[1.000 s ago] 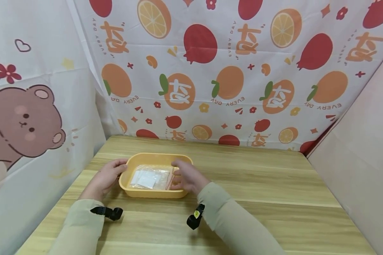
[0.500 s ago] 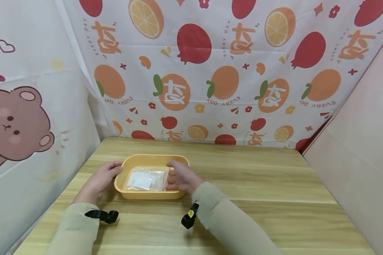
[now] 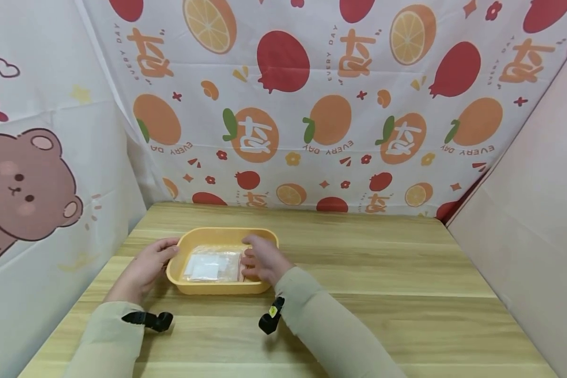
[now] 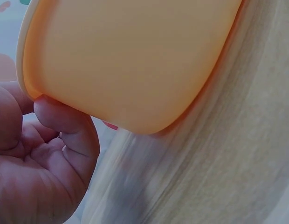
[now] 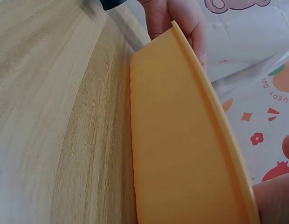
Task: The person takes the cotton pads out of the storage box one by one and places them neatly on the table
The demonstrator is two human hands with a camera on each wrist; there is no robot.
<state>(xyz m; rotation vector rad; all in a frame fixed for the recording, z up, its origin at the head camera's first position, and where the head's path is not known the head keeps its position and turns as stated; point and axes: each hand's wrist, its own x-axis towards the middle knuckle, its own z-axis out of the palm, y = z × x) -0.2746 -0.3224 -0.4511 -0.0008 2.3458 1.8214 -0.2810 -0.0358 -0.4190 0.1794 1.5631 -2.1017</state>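
Observation:
A yellow plastic tray [image 3: 221,288] with raised walls sits on the wooden table. Inside it lies a clear zip bag [image 3: 229,270] with a red line along its right edge and white squares [image 3: 205,268] in or under it. My left hand [image 3: 146,268] grips the tray's left end; the left wrist view shows the thumb and fingers bent at the rim of the tray [image 4: 135,60]. My right hand [image 3: 266,260] reaches over the tray's right end, fingers apart above the bag's red-lined edge. Whether they touch the bag I cannot tell; in the right wrist view the tray wall [image 5: 177,130] hides the fingertips.
Wood-grain tabletop [image 3: 359,278] extends to the right and front of the tray. A fruit-print cloth [image 3: 331,121] hangs behind the table, a bear-print cloth [image 3: 38,184] on the left, and a pale panel [image 3: 534,210] stands on the right.
The tray and both hands appear a little farther left, but the whole scene shifts that way too. My right fingers stay over the bag's edge and my left hand stays on the rim.

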